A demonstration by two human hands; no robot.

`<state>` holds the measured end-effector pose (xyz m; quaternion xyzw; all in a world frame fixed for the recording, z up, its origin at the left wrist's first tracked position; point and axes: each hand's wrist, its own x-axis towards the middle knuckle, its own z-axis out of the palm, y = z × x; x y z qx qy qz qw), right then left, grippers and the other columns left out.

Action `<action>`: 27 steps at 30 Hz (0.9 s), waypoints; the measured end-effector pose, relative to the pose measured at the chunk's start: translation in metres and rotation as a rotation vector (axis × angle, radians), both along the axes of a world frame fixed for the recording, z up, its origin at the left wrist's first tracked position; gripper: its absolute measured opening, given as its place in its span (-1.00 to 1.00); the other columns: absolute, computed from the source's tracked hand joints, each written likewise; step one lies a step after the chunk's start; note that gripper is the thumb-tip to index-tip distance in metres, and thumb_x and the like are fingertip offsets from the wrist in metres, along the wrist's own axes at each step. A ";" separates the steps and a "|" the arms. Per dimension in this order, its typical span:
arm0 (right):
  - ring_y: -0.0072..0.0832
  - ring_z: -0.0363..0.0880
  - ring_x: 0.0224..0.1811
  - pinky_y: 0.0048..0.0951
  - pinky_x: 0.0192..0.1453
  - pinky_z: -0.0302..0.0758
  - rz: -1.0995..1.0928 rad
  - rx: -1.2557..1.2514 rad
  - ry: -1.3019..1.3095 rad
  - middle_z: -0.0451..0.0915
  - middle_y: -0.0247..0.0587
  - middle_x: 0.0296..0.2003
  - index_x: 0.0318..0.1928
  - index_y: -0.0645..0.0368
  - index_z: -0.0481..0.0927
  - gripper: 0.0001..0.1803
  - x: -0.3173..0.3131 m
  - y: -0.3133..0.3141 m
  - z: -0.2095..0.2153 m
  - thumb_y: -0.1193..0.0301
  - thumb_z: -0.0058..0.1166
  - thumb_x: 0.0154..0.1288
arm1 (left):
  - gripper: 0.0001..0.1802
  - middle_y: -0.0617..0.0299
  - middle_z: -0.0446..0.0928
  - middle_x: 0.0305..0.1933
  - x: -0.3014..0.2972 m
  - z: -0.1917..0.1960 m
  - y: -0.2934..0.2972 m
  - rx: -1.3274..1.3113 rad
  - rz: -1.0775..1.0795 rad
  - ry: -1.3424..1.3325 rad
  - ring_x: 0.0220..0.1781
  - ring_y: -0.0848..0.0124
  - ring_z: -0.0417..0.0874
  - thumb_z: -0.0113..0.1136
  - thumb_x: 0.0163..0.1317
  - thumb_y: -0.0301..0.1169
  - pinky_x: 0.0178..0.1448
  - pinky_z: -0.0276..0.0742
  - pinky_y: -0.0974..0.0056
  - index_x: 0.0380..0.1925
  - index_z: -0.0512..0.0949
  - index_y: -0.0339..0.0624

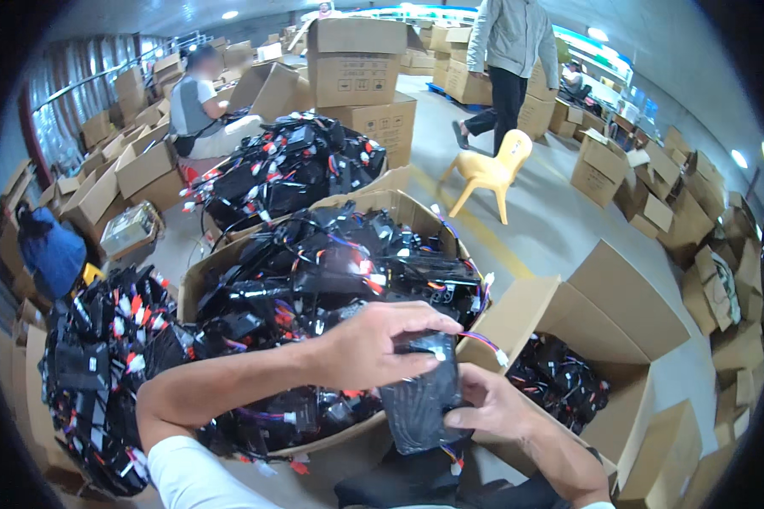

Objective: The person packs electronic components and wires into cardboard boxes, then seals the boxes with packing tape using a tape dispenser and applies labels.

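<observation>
A black box-shaped electrical unit (416, 407) in shiny black wrap is held between my two hands, over my lap. Coloured wires with a white connector (502, 358) stick out past its upper right, and more wires hang from its lower end. My left hand (373, 339) reaches across and closes round its upper end. Lower down, my right hand (497, 407) grips its right side with thumb and fingers. Just beyond lies a large open carton (187, 284) heaped with similar black units, their wires tangled and ending in white and red connectors.
An open cardboard box (632, 394) on my right holds more black units. Further heaps stand at left (85, 373) and behind the carton (289, 174). A yellow chair (492, 174) stands beyond. One person (199, 114) sits far left; another (514, 59) is on foot at the back.
</observation>
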<state>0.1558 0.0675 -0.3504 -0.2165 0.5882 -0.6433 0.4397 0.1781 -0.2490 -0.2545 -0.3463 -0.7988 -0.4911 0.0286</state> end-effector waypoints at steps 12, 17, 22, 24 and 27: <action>-0.42 0.84 0.21 -0.28 0.38 0.77 -0.834 -0.265 0.003 0.81 -0.14 0.23 0.50 0.38 0.57 -0.16 0.012 0.039 -0.032 0.23 0.73 0.41 | -0.71 0.04 0.93 0.05 -0.135 -0.026 -0.070 0.099 0.227 0.078 0.03 0.33 0.93 0.26 0.69 -0.40 0.26 0.81 0.17 0.18 0.85 -0.30; -0.47 0.89 -0.05 -0.31 0.12 0.88 -1.016 -0.224 0.054 0.86 -0.19 0.07 0.55 0.35 0.55 -0.15 0.007 0.110 -0.053 0.09 0.60 0.49 | -0.71 -0.12 0.80 -0.35 -0.127 -0.078 -0.332 -0.931 0.859 -0.348 -0.28 0.17 0.86 0.49 0.12 -0.35 -0.07 0.76 -0.02 -0.26 0.82 -0.38; -0.40 0.80 0.26 -0.26 0.43 0.74 -0.953 -0.175 0.222 0.78 -0.17 0.28 0.59 0.35 0.52 -0.02 -0.004 0.115 -0.019 0.35 0.77 0.25 | -0.57 -0.13 0.90 -0.02 -0.137 -0.166 -0.355 -0.367 0.763 0.047 0.09 0.03 0.92 0.51 0.39 -0.37 0.31 0.76 0.03 0.19 0.81 -0.38; -0.42 0.80 0.24 -0.24 0.45 0.73 -0.874 -0.221 0.254 0.80 -0.16 0.25 0.50 0.35 0.62 -0.19 -0.004 0.125 -0.003 0.49 0.72 0.28 | -0.56 -0.16 0.90 -0.01 -0.105 -0.142 -0.386 -0.390 0.919 0.038 0.11 0.00 0.93 0.51 0.45 -0.33 0.30 0.76 0.01 0.21 0.80 -0.40; -0.43 0.82 0.19 -0.26 0.40 0.75 -0.925 -0.230 0.276 0.84 -0.16 0.17 0.40 0.37 0.68 -0.36 -0.006 0.166 0.014 0.51 0.64 0.37 | -0.59 -0.23 0.88 -0.04 -0.116 -0.074 -0.336 -0.632 1.266 0.102 0.09 0.00 0.94 0.51 0.46 -0.27 0.22 0.74 -0.04 0.11 0.81 -0.42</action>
